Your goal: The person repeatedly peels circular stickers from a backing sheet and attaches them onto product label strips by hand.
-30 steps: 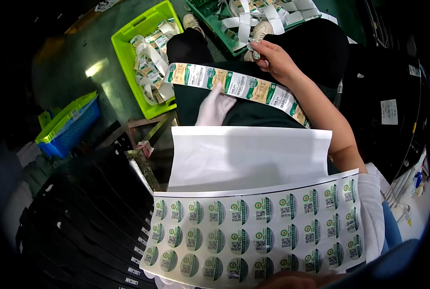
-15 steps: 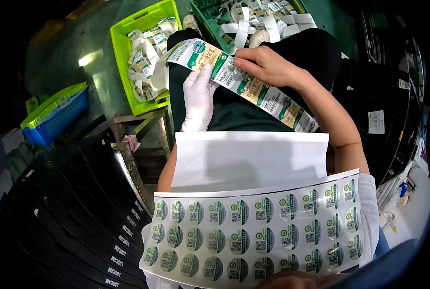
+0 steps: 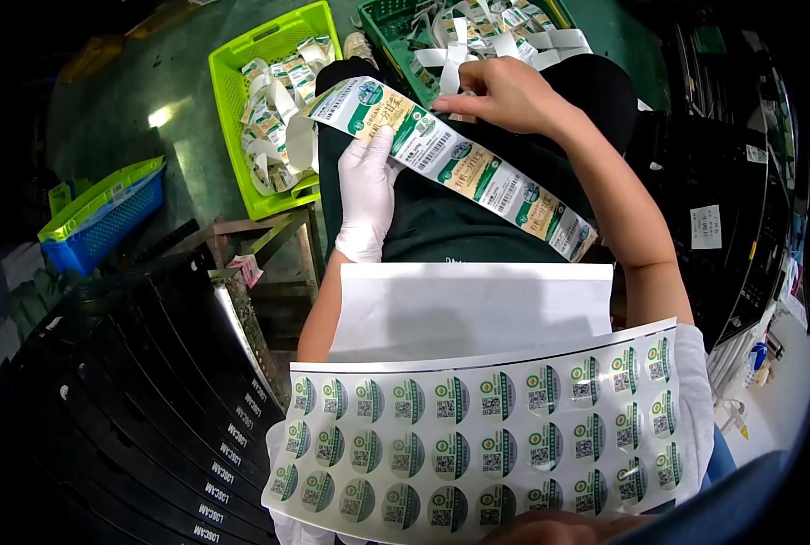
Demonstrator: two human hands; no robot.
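Observation:
A long strip of labels (image 3: 482,173), printed green, cream and white with barcodes, slants across my lap from upper left to lower right. My left hand (image 3: 369,186), in a white glove, is closed on the strip near its upper end, thumb on top. Just above the strip, apart from it, is my bare right hand (image 3: 505,95). Its fingers are curled together; what they pinch, if anything, I cannot make out. Close to my body lies a sheet of round stickers (image 3: 473,404) with QR codes in rows, and behind it a white sheet (image 3: 469,304).
Beyond my knees stand a lime green crate (image 3: 232,118) and a dark green crate (image 3: 391,36), both holding label strips. Stacked black crates (image 3: 142,391) are at my left. A blue basket (image 3: 105,232) sits farther left, and a black surface (image 3: 732,209) lies at my right.
My right hand has lifted off the label strip and moved up, away from it. The strip's right end has dropped slightly. My left hand keeps its hold, a little lower.

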